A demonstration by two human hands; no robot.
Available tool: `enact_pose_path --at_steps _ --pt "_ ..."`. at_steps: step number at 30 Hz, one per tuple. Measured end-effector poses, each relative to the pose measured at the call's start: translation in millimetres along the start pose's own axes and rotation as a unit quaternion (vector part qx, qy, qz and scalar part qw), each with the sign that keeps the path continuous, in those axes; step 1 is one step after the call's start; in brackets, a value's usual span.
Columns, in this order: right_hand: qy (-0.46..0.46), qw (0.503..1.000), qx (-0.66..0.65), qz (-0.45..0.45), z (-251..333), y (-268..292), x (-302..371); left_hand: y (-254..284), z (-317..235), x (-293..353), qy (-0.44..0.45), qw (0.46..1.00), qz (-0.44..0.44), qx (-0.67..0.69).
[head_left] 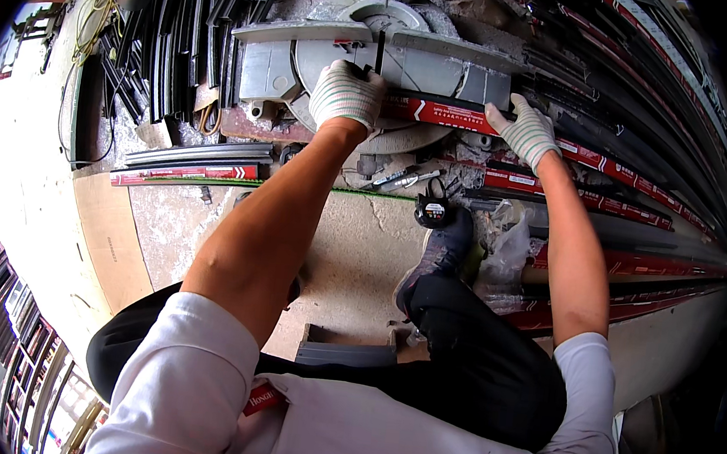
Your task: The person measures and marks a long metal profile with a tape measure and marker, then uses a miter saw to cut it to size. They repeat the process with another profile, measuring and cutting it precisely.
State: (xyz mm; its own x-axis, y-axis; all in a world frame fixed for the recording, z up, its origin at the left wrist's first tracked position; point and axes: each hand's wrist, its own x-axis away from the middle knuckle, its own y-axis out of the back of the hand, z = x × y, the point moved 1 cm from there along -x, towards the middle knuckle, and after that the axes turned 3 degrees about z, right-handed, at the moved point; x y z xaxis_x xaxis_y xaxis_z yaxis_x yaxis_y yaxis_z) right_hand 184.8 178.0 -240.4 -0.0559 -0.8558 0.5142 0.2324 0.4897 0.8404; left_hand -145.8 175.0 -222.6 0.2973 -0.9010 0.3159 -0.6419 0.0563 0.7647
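Observation:
Both my hands wear white knit gloves with green stripes. My left hand (347, 96) closes around the left end of a long dark profile with red protective film (449, 114), at the front of the grey saw table (431, 72). Farther right, my right hand (526, 131) grips the same profile, thumb on its red face and fingers behind. The profile runs on to the right beyond that hand. Above my left hand, a dark slot divides the saw's metal fence (321, 32). What lies under my left fingers is partly hidden.
A tape measure (432, 209) lies by my shoe, its green blade stretched left past short red-filmed profiles (189, 173). Dark profiles (180, 43) are piled at the back left, and more red-filmed lengths (622, 173) lie at right. Crumpled clear plastic (509, 245) sits beside my foot.

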Motion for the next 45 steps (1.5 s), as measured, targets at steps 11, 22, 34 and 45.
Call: enact_pose_path --at_steps 11,22,34,45 --pt "-0.003 1.0 0.003 0.0 6 5 4 25 37 -36 -0.154 0.984 -0.083 -0.032" --pt "-0.003 1.0 0.009 -0.008 1 2 2 18 24 -39 -0.144 0.98 -0.104 -0.092" --pt "-0.007 1.0 -0.004 0.003 6 6 5 23 37 -54 -0.117 0.989 -0.027 -0.081" --pt "0.013 1.0 0.017 0.003 18 14 12 130 133 -55 0.127 0.766 -0.25 0.579"
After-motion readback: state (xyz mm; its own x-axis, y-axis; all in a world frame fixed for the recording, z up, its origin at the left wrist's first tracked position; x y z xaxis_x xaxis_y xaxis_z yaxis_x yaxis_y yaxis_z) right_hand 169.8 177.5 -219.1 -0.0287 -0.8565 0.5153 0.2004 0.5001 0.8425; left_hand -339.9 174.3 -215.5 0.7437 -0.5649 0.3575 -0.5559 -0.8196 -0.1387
